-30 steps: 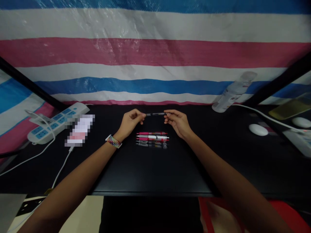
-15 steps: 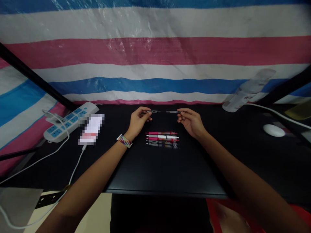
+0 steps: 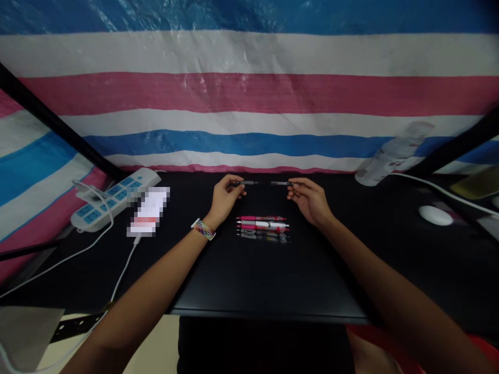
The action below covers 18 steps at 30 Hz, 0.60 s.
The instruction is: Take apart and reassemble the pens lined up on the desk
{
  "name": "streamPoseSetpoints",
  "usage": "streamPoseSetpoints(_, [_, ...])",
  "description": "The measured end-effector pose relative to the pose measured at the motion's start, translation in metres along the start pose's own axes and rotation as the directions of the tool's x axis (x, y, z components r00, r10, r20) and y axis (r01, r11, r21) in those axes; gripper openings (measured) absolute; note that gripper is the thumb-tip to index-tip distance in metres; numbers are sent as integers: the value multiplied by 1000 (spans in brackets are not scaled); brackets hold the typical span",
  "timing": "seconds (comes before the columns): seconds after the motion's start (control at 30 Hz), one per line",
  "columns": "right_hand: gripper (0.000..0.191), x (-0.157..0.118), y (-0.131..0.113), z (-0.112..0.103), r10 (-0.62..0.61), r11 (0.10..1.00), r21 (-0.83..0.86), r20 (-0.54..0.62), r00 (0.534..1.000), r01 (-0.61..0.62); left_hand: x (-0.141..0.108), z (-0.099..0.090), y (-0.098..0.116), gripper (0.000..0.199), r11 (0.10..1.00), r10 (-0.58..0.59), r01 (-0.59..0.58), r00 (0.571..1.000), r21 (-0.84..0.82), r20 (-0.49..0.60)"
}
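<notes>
My left hand (image 3: 227, 197) pinches a short dark pen piece (image 3: 249, 182) between thumb and fingers, its end pointing right. Across a small gap, my right hand (image 3: 309, 200) grips a slim pen piece (image 3: 278, 183), partly clear and partly dark, pointing left. Both pieces lie nearly in one line above the far part of the desk; the fingers hide their outer ends. Nearer to me, several pens lie side by side in a row: a pink pen (image 3: 253, 218) at the back, a white-and-pink one (image 3: 268, 224), and dark, partly clear pens (image 3: 259, 234) in front.
On the left of the black desk (image 3: 268, 280) are a power strip (image 3: 97, 213), a phone (image 3: 150, 208) with blurred screen, and white cables. A leaning clear bottle (image 3: 380, 161) and a white mouse (image 3: 435, 215) are on the right. A striped sheet (image 3: 249, 93) hangs behind.
The gap between the two pen pieces has widened slightly. The camera view has tilted up a little, and both hands keep their pinch. The row of pens lies as before.
</notes>
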State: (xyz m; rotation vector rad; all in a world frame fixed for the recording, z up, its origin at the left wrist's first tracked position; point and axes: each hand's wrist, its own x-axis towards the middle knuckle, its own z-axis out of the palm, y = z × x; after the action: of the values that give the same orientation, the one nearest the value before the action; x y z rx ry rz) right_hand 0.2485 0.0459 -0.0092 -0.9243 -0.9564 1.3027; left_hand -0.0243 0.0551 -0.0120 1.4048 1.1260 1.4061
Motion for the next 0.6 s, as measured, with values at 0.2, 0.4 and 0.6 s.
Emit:
streamPoseSetpoints(0.2, [18, 0, 4, 0, -38, 999, 4, -8, 999, 38, 0, 1, 1, 16, 1000, 3, -4, 1000, -14, -22])
streamPoseSetpoints(0.4, [18, 4, 8, -4, -78, 997, 2, -6, 997, 78, 1, 1, 1, 15, 999, 35, -34, 998, 16, -45])
streamPoseSetpoints(0.6, [22, 5, 8, -3, -64, 998, 3, -7, 998, 64, 2, 1, -1, 17, 999, 34, -35, 998, -12, -60])
